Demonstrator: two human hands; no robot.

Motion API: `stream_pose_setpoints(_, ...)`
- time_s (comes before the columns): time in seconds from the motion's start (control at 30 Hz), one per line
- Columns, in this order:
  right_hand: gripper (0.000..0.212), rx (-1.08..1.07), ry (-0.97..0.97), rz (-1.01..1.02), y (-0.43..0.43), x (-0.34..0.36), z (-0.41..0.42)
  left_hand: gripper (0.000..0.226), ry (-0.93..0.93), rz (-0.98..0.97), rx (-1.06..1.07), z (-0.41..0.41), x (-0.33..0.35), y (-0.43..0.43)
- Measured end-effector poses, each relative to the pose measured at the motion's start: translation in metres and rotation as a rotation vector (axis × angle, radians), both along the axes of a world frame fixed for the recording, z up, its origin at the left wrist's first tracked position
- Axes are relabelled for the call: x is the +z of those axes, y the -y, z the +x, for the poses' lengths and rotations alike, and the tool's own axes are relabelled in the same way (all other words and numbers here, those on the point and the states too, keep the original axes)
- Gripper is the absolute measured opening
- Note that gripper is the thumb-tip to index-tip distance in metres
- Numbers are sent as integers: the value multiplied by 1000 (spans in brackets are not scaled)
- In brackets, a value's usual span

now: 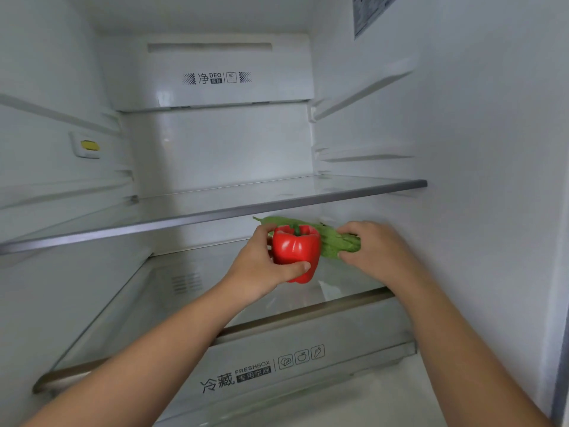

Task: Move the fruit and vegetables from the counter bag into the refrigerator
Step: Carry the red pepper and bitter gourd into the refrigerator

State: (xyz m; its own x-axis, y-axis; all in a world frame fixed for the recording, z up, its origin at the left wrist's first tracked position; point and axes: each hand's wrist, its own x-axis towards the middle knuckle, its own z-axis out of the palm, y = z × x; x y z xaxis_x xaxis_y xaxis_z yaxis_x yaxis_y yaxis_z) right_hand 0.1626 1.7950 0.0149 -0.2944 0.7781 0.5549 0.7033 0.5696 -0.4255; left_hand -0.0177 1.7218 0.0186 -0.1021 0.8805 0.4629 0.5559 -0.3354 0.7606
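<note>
Both my arms reach into the open refrigerator. My left hand (261, 266) grips a red bell pepper (296, 249), stem up, with the thumb across its front. My right hand (374, 251) holds a bunch of green leafy vegetable (334, 240) that stretches left behind the pepper. Both items hang just above the lower glass shelf (191, 291), under the upper glass shelf (215, 211). The counter bag is out of view.
A clear crisper drawer (308, 362) labelled FRESHBOX sits below the lower shelf. The fridge's white right wall (462, 180) is close to my right hand. A small yellow-lit fitting (87, 145) is on the left wall.
</note>
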Motion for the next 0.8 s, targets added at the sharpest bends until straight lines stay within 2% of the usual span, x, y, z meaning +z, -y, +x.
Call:
stream_pose_setpoints(0.33, 39, 2, -89, 25, 7, -3, 1, 72, -38, -28, 36, 1, 1, 5)
stream_pose_setpoints(0.5, 37, -57, -139, 167, 23, -3, -4, 78, -75, -43, 105, -1, 5, 15)
stream_pose_setpoints(0.6, 30, -96, -156, 313, 39, -8, -9, 66, -107, 65, 205, 2, 3, 37)
stream_pose_setpoints(0.7, 24, -107, -142, 428, 61, -16, -13, 44, -242, 294, 295, 7, -10, 70)
stream_pose_setpoints(0.8, 28, -132, -131, 486, 89, -31, -18, 36, -321, 413, 350, 9, -32, 95)
